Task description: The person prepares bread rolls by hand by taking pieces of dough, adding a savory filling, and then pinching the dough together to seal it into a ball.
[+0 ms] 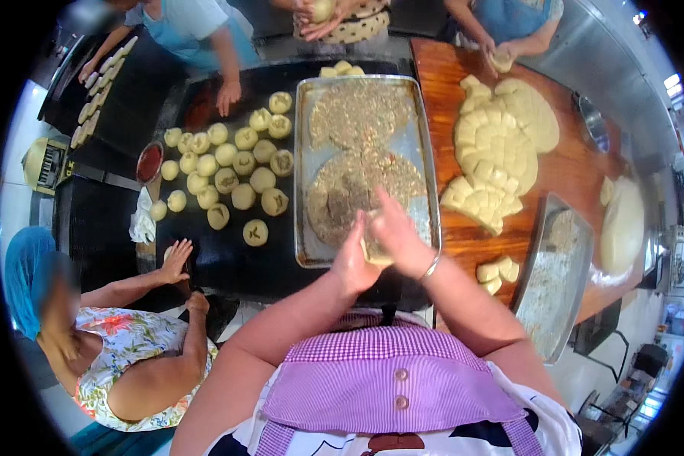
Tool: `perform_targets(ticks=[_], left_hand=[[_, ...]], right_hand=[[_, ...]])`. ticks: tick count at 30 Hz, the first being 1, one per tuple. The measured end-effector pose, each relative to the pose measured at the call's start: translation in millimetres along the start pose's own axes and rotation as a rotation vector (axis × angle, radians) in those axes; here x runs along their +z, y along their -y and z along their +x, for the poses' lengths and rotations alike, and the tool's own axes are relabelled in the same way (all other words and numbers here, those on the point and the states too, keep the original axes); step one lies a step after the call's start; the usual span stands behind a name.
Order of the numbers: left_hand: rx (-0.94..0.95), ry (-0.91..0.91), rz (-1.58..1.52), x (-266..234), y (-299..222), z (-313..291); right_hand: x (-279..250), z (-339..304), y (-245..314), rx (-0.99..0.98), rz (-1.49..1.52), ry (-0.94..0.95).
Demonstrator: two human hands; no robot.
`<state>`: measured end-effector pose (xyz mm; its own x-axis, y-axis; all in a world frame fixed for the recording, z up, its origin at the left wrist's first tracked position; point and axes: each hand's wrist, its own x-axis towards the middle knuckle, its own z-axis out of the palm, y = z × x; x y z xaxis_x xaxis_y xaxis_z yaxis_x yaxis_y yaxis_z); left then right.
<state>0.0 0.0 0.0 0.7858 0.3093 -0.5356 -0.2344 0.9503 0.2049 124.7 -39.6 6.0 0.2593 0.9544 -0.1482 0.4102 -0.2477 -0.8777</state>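
Observation:
Over the near end of a metal tray [302, 220], my two hands meet around a pale piece of dough [374, 249]. My left hand [354, 264] cups it from the left and below. From the right, my right hand [403, 237] closes over the dough; it is a little blurred, and its fingers partly hide the piece. Beyond my hands, two round, flattened mounds of speckled brownish filling [361, 114] lie in the tray. The near mound has a dark hollow beside my fingers.
Left of the tray, many filled dough balls [225, 156] sit on the black table. A bowl of red stuff [150, 162] stands near its left edge. Right, cut dough [498, 137], a second tray [551, 289] and a metal bowl [591, 121] rest on wood. Co-workers stand around.

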Motion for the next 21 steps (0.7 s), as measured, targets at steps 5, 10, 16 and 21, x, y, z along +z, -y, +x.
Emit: perform_targets(ticks=[5, 10, 16, 21], left_hand=[[0.04, 0.146, -0.071, 11.7, -3.2, 32.2], [0.077, 0.027, -0.135, 2.6, 11.7, 37.3], [0.272, -0.034, 0.078, 9.1, 12.9, 42.0], [0.43, -0.001, 0.183, 16.1, 24.3, 38.3]], right_hand=[[-31.6, 3.8, -35.4, 0.16, 0.9, -0.109], [8.3, -17.1, -48.8, 0.391, 1.526, -0.137], [1.2, -19.5, -20.6, 0.183, 1.392, -0.29], [2.3, -20.0, 0.2, 0.144, 1.24, -0.487]])
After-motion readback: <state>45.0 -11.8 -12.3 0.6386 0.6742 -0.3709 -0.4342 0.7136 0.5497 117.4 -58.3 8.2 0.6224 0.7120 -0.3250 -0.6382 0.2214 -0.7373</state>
